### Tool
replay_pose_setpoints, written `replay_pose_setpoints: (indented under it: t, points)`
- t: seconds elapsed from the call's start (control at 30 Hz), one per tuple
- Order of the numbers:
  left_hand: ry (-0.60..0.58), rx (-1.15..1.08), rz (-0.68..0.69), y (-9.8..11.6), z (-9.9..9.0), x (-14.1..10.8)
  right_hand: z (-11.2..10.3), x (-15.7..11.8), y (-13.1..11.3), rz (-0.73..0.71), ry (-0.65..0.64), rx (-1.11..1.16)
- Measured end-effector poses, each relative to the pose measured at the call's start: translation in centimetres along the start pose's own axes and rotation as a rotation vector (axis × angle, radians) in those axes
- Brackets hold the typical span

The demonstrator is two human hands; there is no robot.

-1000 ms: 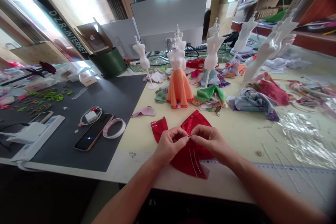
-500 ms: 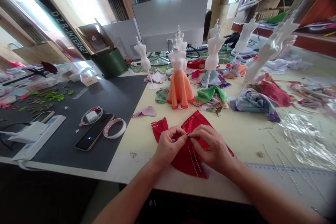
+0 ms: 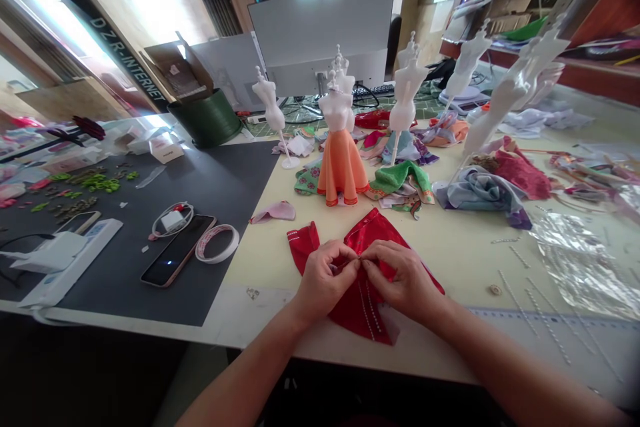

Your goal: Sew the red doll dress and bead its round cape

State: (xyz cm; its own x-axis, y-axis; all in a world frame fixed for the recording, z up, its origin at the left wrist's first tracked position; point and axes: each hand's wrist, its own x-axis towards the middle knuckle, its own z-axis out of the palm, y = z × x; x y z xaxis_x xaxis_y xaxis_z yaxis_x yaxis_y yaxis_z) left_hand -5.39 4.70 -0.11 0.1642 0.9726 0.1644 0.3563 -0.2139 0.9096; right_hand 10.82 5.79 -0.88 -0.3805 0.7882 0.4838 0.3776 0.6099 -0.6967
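A red cloth piece (image 3: 370, 307) with rows of small shiny beads lies near the table's front edge. Over it, my left hand (image 3: 327, 280) is closed in a pinch, fingertips at the cloth's upper middle. My right hand (image 3: 400, 277) pinches from the other side, its fingertips almost touching the left ones. Whatever is between the fingertips is too small to make out. To the left, a smaller red part (image 3: 301, 243) with beads sticks out beside my left hand. Behind them stands a white mannequin (image 3: 336, 113) in an orange skirt (image 3: 341, 170).
A phone (image 3: 177, 252), a tape roll (image 3: 217, 244) and a power strip (image 3: 83, 267) lie on the dark mat at left. Several small mannequins and cloth scraps stand behind. Bead strings (image 3: 547, 327), a ruler (image 3: 540, 320) and clear film (image 3: 580, 267) are at right.
Both hands' fingertips have drawn slightly closer together over the red cloth. The whole view has shifted slightly; the objects on the table lie as before.
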Motion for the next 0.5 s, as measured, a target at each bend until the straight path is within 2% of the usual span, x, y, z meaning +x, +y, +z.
replay_pose_setpoints:
  t: [0.3, 0.5]
  points:
    - [-0.056, -0.168, -0.143, 0.35, -0.20, -0.03, -0.05, 0.38, -0.18, 0.130, -0.020, 0.129]
    - [-0.071, -0.215, -0.168, 0.21, -0.22, -0.07, -0.06, 0.58, -0.30, 0.188, -0.036, 0.158]
